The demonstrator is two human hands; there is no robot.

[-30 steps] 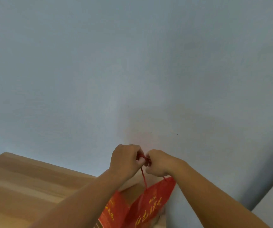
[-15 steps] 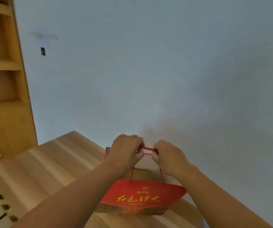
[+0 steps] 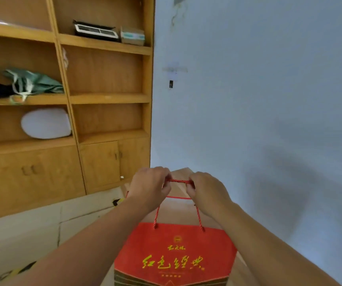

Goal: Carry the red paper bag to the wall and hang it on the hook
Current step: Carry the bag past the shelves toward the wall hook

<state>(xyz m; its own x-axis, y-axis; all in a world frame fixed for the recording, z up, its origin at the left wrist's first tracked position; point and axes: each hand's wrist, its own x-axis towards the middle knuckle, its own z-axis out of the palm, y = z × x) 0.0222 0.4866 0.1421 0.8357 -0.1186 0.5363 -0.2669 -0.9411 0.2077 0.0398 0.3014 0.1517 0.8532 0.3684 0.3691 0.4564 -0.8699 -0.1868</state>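
Observation:
The red paper bag (image 3: 176, 254) with yellow lettering hangs below my hands at the bottom centre. My left hand (image 3: 148, 186) and my right hand (image 3: 206, 191) both pinch its red cord handle (image 3: 179, 181), stretching it level between them. A second cord loop hangs just beneath. On the pale wall, up and slightly left of my hands, a small dark hook (image 3: 171, 83) sits under a taped patch. The bag is well below the hook and apart from it.
A wooden shelf unit (image 3: 104, 98) with cupboards fills the left side, holding a white oval lid (image 3: 46, 123), a green cloth and small boxes. A wooden tabletop (image 3: 183, 205) lies under the bag against the pale wall (image 3: 269, 100). Pale floor tiles lie at lower left.
My view has swung left and the shelf unit has come into sight. The bag has risen and now faces me, and my hands have spread apart along the cord.

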